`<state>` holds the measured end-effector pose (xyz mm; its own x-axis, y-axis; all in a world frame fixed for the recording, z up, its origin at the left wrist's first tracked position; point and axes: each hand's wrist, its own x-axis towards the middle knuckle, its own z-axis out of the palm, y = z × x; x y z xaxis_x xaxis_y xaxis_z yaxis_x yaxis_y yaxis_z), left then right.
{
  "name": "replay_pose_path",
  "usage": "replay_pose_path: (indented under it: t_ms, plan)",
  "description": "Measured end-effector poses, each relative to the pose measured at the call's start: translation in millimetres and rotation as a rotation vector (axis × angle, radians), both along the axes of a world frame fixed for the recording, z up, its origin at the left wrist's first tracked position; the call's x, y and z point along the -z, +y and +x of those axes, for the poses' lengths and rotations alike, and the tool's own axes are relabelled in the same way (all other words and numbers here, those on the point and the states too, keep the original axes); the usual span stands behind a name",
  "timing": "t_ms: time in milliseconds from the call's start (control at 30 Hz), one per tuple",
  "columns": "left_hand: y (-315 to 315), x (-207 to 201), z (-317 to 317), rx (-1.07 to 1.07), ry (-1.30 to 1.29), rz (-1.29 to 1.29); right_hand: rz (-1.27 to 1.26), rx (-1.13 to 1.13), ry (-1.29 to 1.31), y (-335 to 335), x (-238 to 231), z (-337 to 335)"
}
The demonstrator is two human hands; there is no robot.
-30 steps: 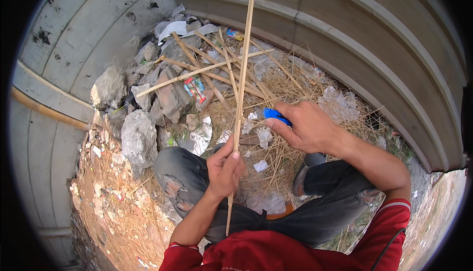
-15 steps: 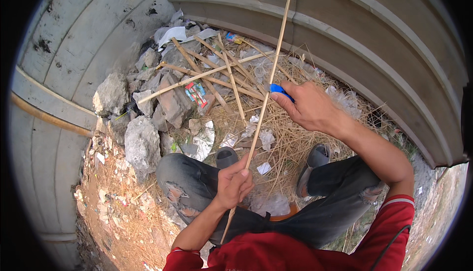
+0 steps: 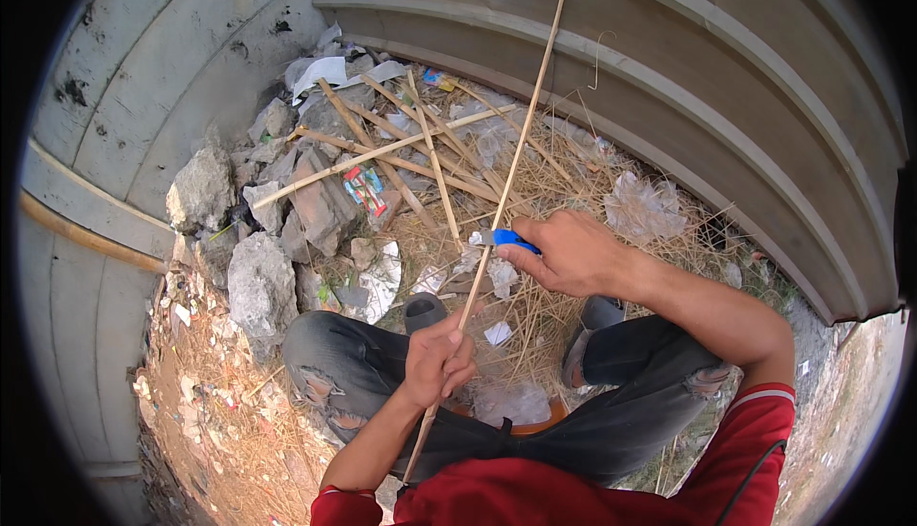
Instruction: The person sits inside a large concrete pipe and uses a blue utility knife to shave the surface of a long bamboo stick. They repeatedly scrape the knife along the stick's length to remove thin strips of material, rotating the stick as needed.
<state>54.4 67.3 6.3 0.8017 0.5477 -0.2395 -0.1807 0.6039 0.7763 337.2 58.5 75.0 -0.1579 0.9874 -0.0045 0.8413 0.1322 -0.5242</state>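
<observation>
Wooden stick [image 3: 516, 157] through closed left grip [image 3: 437, 365]; right grip [image 3: 576, 255] clasps blue cutter [image 3: 515, 240] at stick.

Stick [image 3: 528, 125]: one long slanting bar, crossing the gap between the person's left hand [image 3: 440, 359] and right hand [image 3: 573, 254].
Knife [image 3: 517, 241]: its blade sits at the stick, barring a straight slide up from the left hand.
Past the right hand: open air above the straw [image 3: 540, 311], stopped by the metal wall [image 3: 669, 77].
Left of the stick: rocks [image 3: 263, 282] and crossed sticks [image 3: 339, 171] block low passage.
</observation>
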Motion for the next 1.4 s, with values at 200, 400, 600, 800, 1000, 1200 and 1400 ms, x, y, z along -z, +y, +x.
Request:
replay_pose_path:
  t_ms: [200,400,600,800,1000,1200,1400]
  plan:
    - [6,-10,1,-0.06,-0.036,-0.115,-0.071,-0.123,-0.022,-5,-4,-36]
    - [-2,-5,-11,0.013,0.0,-0.113,0.102,0.333,0.041,43,-3,41]
    - [2,-5,-6,0.063,-0.024,-0.097,0.072,0.151,0.023,14,-4,26]
    - [-1,-2,-14,0.006,0.001,-0.039,-0.021,-0.076,-0.032,-5,4,-16]
    - [-17,11,-29,0.097,0.038,0.018,0.192,0.582,0.104,58,10,121]
    - [-20,25,-32,0.261,0.046,0.09,0.436,0.932,0.055,13,25,229]
    - [-19,23,-25,0.216,0.006,0.121,0.436,0.812,0.258,7,17,193]
